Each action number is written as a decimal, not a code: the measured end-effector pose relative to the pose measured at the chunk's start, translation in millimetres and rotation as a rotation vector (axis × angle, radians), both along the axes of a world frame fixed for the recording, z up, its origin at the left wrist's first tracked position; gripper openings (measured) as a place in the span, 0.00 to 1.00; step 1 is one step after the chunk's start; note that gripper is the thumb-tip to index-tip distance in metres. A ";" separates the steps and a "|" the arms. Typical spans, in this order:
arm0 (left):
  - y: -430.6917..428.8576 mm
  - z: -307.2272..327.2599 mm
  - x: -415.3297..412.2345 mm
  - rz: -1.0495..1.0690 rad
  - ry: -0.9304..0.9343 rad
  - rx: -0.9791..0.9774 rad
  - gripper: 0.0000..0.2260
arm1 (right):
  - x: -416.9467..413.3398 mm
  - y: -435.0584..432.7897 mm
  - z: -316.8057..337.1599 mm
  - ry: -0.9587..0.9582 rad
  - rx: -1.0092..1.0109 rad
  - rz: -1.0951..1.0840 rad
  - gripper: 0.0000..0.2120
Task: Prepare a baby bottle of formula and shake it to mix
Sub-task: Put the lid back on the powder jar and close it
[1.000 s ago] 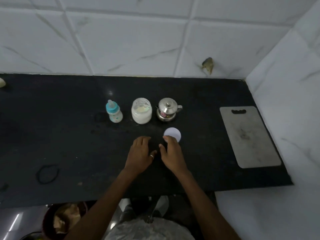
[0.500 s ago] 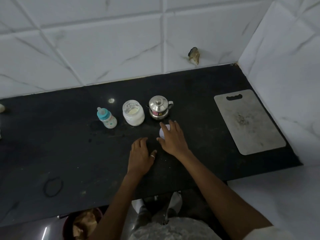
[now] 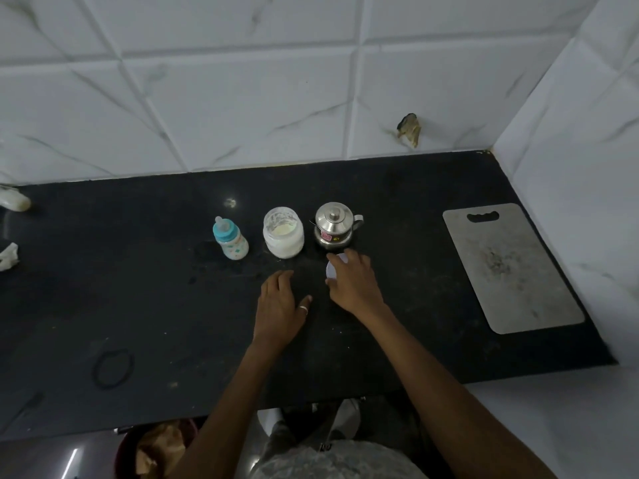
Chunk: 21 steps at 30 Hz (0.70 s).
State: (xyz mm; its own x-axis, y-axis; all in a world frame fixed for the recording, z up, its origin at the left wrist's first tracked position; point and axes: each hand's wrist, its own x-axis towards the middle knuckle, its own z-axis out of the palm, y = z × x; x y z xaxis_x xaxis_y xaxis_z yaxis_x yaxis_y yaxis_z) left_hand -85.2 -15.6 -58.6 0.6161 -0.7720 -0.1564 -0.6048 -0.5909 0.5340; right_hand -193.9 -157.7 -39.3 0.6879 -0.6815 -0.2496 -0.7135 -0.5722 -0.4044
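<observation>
A small baby bottle [image 3: 231, 243] with a teal collar and teat stands on the black counter [image 3: 138, 288]. To its right is an uncovered jar of white formula powder [image 3: 283, 236], then a small steel pot with a lid [image 3: 334, 225]. The jar's white round lid [image 3: 331, 268] lies in front of the pot. My right hand [image 3: 352, 283] covers most of the lid, fingers curled around its edge. My left hand [image 3: 280, 307] rests flat on the counter, fingers apart, holding nothing.
A grey cutting board [image 3: 508, 267] lies at the right end of the counter by the side wall. A black hair tie [image 3: 113, 368] lies front left. White scraps [image 3: 8, 255] sit at the far left edge. A bin [image 3: 155, 451] is below the counter.
My right hand has moved forward from the near edge of the white lid onto it and now covers it. The left hand stays flat. The camera view has tilted.
</observation>
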 end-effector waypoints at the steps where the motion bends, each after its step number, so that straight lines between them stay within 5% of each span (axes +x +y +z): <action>1: -0.3 2.1 3.8 0.009 -0.004 -0.013 0.33 | 2.1 2.1 7.1 -0.042 -0.009 -0.001 0.28; 9: -7.9 16.3 36.9 0.145 0.065 -0.226 0.38 | 46.5 6.9 81.0 -0.292 0.014 0.092 0.28; 21: -47.9 -6.6 100.5 0.175 0.405 -0.322 0.55 | 130.7 -24.7 96.3 0.018 0.065 0.371 0.34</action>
State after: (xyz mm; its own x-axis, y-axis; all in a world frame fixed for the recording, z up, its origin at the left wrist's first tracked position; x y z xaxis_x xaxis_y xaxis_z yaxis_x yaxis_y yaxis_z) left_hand 15.4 -63.5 -65.2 0.6793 -0.7113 -0.1806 -0.2200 -0.4322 0.8745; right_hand -63.1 -182.4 56.9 0.8801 -0.3692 -0.2983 -0.4699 -0.7668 -0.4373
